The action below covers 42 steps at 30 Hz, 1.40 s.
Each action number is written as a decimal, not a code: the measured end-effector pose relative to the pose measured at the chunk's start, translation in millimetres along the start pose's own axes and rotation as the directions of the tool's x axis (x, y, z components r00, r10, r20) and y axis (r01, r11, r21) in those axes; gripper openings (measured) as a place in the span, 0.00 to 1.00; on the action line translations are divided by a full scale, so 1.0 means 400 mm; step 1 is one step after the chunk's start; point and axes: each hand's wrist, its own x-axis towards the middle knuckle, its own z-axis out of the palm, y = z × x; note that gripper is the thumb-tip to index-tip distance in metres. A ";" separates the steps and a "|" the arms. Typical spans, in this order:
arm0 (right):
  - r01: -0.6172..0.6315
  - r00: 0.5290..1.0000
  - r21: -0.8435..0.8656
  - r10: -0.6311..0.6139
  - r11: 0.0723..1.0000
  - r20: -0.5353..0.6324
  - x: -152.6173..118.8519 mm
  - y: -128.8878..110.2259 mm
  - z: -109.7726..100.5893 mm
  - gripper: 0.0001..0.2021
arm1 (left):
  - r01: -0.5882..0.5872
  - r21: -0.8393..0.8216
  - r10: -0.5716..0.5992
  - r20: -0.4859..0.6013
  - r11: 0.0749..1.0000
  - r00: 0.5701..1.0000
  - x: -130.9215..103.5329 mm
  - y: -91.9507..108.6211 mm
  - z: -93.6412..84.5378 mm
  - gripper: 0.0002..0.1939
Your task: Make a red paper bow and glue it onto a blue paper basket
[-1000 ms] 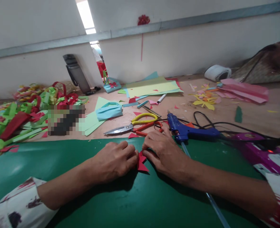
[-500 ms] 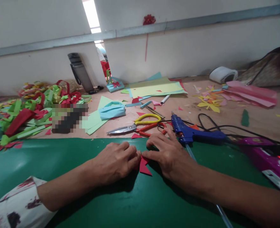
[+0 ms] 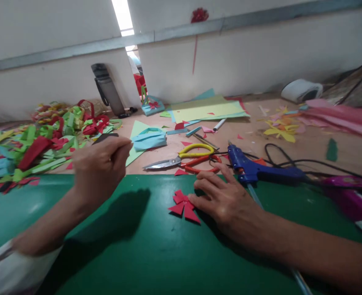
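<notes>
A red paper bow (image 3: 183, 205) lies flat on the green mat (image 3: 156, 254). One fingertip of my right hand (image 3: 222, 200) touches the bow's right side; the other fingers are apart and loosely bent above the mat. My left hand (image 3: 99, 166), slightly blurred, is raised over the mat's far edge at the left. Its fingers are pinched together, and whatever may be between them is too small or hidden to see. Beyond the bow are scissors (image 3: 182, 159) with yellow and orange handles. A blue glue gun (image 3: 251, 168) lies just beyond my right hand.
Left of centre stands a folded light-blue paper piece (image 3: 150, 139). Paper strips (image 3: 42, 143) are heaped at the far left, near a grey bottle (image 3: 108, 90). Paper sheets (image 3: 208, 108) lie at the back. Black cable (image 3: 310, 164) and a purple device (image 3: 347, 196) are at the right.
My left hand has lifted off the red bow and moved left and up, uncovering it. My right hand stays by the bow. The view has shifted slightly.
</notes>
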 end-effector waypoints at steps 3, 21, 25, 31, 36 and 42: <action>-0.002 1.000 0.011 0.002 1.000 -0.013 -0.001 0.000 0.000 0.14 | 0.082 0.004 -0.080 -0.138 0.997 0.987 0.026 -0.001 -0.002 0.12; -0.107 0.993 0.150 0.112 0.983 -0.025 -0.001 0.001 0.008 0.09 | 0.270 -0.405 -0.108 0.380 0.873 0.919 -0.039 0.079 0.107 0.25; 0.066 0.997 0.023 -0.066 0.998 -0.027 -0.002 0.004 -0.008 0.09 | 0.299 -0.483 -0.078 0.425 0.823 0.902 -0.038 0.078 0.112 0.23; 0.350 0.937 -0.299 -0.330 0.888 0.117 0.011 -0.008 -0.031 0.09 | 0.319 -0.528 -0.055 0.455 0.787 0.889 -0.034 0.080 0.111 0.14; 0.333 0.943 -0.319 -0.307 0.887 0.130 0.017 -0.008 -0.030 0.08 | 0.434 -0.544 -0.128 0.510 0.718 0.850 -0.035 0.086 0.113 0.10; 0.237 0.952 -0.381 -0.291 0.894 -0.090 0.016 0.002 -0.058 0.13 | 0.724 -0.588 -0.205 0.707 0.360 0.677 -0.024 0.095 0.097 0.22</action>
